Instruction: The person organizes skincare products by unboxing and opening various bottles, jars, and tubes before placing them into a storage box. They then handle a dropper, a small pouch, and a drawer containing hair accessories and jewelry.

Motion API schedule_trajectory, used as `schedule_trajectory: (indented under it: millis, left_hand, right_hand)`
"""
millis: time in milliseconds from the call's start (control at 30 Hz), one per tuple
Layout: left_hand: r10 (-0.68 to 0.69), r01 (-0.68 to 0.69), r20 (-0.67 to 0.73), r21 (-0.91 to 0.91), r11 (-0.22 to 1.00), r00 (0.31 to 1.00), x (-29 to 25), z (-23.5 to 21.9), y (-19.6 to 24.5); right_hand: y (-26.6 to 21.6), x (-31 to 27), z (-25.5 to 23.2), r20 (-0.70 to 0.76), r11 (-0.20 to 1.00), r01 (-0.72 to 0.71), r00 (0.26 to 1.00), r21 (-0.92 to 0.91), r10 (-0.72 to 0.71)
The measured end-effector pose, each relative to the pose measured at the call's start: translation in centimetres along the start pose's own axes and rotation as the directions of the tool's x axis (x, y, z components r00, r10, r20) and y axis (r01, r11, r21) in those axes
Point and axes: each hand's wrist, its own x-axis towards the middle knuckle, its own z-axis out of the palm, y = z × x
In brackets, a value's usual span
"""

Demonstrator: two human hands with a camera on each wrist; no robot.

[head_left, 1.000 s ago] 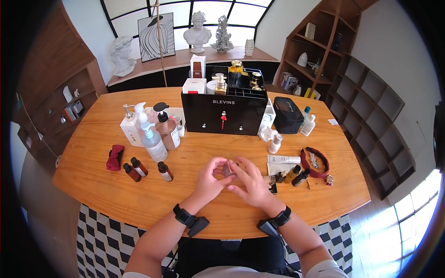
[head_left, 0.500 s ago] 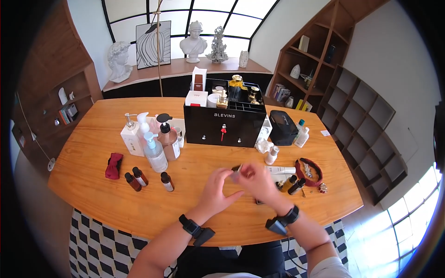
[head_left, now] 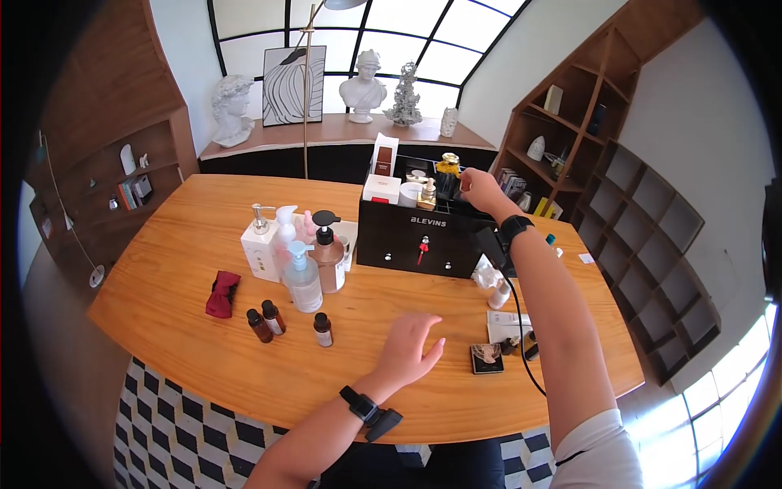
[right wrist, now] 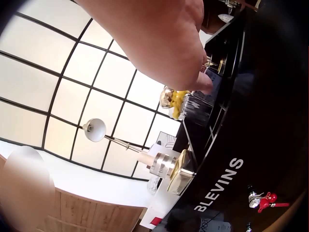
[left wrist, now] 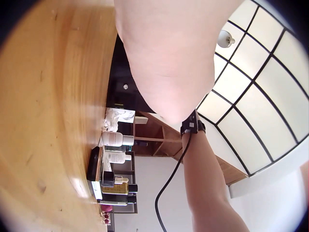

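My right hand (head_left: 481, 191) reaches over the right rear of the black organizer box (head_left: 399, 236). In the right wrist view its thumb and fingers pinch a small dark flat-sided case (right wrist: 211, 87), low among the dividers; I cannot tell what kind it is. Just beside these fingers stands a perfume bottle (head_left: 447, 175) with a yellow ribbon and a gold cap. My left hand (head_left: 407, 349) hovers over the table's front middle with nothing in it, fingers extended and thumb apart. Right of it lies a black square compact (head_left: 487, 359) with a decorated lid.
Pump bottles (head_left: 304, 281) stand left of the organizer. In front of them are several small brown bottles (head_left: 323, 330) and a red bow (head_left: 222, 295). A white tube (head_left: 507, 326) and a small white bottle (head_left: 500, 295) lie under the right forearm. A cable (head_left: 521, 342) hangs from the right wrist.
My hands were together over the front middle with a small item; they have parted. The right hand has carried it up and away to the organizer, uncovering the compact. The left hand stayed near the front.
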Motion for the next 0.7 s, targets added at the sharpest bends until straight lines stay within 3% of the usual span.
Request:
schedule_trajectory:
  millis: [100,133,233,267,433,700]
  left_hand:
    - [0.018,-0.018,-0.005,0.002,1.000,1.000,0.1,0.1,-0.1]
    - [0.010,-0.010,0.006,-0.001,1.000,1.000,0.0,0.2,-0.1]
    - [-0.006,0.006,0.023,-0.015,1.000,1.000,-0.1,0.4,-0.2]
    - [-0.006,0.007,0.022,-0.023,1.000,1.000,-0.1,0.5,-0.2]
    - [-0.034,0.037,0.043,-0.069,0.997,0.998,-0.1,0.7,-0.3]
    - [-0.098,0.102,0.039,-0.088,0.991,0.994,-0.3,0.8,-0.2]
  right_hand:
    - [2.0,1.5,2.3,0.053,0.999,-0.045,0.998,0.025,0.044]
    - [0.8,1.3,1.3,0.179,0.994,-0.111,0.978,0.010,0.107]
    - [2.2,2.6,2.5,0.277,0.990,0.050,0.961,-0.130,-0.012]
    - [0.1,1.8,1.5,0.286,0.984,-0.023,0.956,-0.175,0.073]
    - [-0.6,1.0,0.8,0.233,0.987,0.005,0.972,-0.160,0.033]
    - [-6.2,-7.3,-11.3,0.051,0.999,0.034,0.998,-0.021,-0.033]
